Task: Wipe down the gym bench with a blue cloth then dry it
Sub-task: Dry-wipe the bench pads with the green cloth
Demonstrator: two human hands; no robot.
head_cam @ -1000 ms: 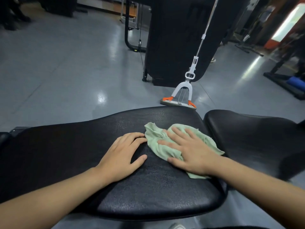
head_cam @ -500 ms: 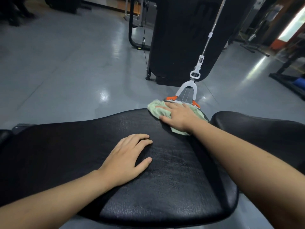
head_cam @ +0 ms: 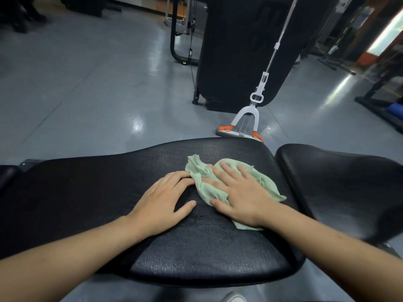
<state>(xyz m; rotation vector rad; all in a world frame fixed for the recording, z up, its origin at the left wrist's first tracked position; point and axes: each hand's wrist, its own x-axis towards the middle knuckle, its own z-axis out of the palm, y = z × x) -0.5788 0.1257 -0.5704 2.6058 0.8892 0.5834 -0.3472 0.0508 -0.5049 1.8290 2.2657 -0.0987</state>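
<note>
On the black gym bench pad (head_cam: pixel 122 192), right of centre, lies the pale green cloth (head_cam: pixel 202 186), pressed flat under the right hand (head_cam: pixel 237 194), whose fingers are spread straight over it, not curled round it. Half a second ago that hand and cloth were at the pad's far edge; they have been drawn back toward the near side, so a wiping stroke is likely under way, with more surface left to cover. The left hand (head_cam: pixel 162 199) rests flat on the pad just beside the cloth, holding nothing. Beyond the bench a sponge mop (head_cam: pixel 239 131) stands on the grey floor (head_cam: pixel 87 88).
</note>
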